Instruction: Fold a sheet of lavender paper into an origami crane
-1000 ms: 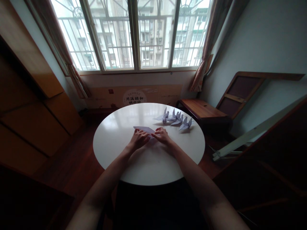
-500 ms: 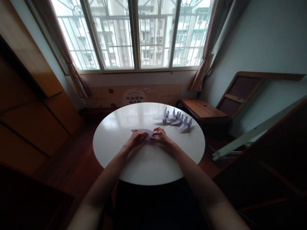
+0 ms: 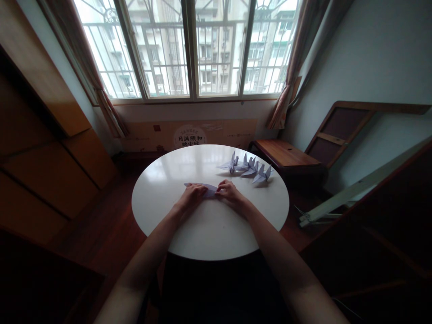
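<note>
A folded piece of pale lilac paper [image 3: 211, 191] lies on the round white table [image 3: 209, 234], its pointed left end sticking out past my left hand [image 3: 195, 192]. The left fingers are curled and press down on the paper's middle. At the paper's right end, my right hand [image 3: 228, 191] pinches the edge between thumb and fingers. Parts of the paper are covered by both hands, so its full shape is hidden. Several folded paper cranes [image 3: 250, 167] of the same colour stand grouped at the table's back right.
Behind the table's right side is a low wooden bench [image 3: 286, 153]. A printed cardboard panel [image 3: 141, 134] leans beneath the barred window. Wooden cabinets [image 3: 81, 157] line the left, and a pale green beam [image 3: 332, 204] slants at the right.
My right hand has shifted slightly right along the paper, baring more of its right part. The left hand holds its place, and the cranes stay where they were.
</note>
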`<state>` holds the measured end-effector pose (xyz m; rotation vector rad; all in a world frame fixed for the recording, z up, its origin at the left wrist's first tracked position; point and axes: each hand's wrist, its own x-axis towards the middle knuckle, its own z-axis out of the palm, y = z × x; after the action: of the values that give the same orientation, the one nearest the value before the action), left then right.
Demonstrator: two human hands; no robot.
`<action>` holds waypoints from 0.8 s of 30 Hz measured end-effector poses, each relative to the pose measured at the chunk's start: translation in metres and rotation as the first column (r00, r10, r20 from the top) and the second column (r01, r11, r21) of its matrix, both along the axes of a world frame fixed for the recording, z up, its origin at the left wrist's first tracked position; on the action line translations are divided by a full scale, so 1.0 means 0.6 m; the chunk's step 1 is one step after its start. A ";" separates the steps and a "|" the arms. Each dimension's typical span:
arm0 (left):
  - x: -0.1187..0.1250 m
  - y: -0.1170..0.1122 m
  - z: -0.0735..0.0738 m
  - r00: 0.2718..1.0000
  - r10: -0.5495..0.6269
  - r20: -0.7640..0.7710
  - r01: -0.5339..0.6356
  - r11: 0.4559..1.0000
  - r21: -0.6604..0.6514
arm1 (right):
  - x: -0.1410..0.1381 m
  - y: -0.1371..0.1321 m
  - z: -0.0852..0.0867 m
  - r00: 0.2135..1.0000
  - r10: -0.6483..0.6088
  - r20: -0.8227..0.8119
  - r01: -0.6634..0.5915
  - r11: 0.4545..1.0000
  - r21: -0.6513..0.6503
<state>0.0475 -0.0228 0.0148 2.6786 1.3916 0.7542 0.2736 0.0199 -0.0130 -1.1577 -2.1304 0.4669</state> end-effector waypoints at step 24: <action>-0.022 0.015 -0.020 0.999 0.024 0.026 -0.024 1.000 -0.005 | 0.029 -0.002 0.017 0.976 0.132 -0.176 -0.133 0.991 0.006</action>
<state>0.0341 -0.0135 0.0026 2.6436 1.4197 0.7838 0.2908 0.0187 -0.0030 -0.9443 -2.0598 0.6135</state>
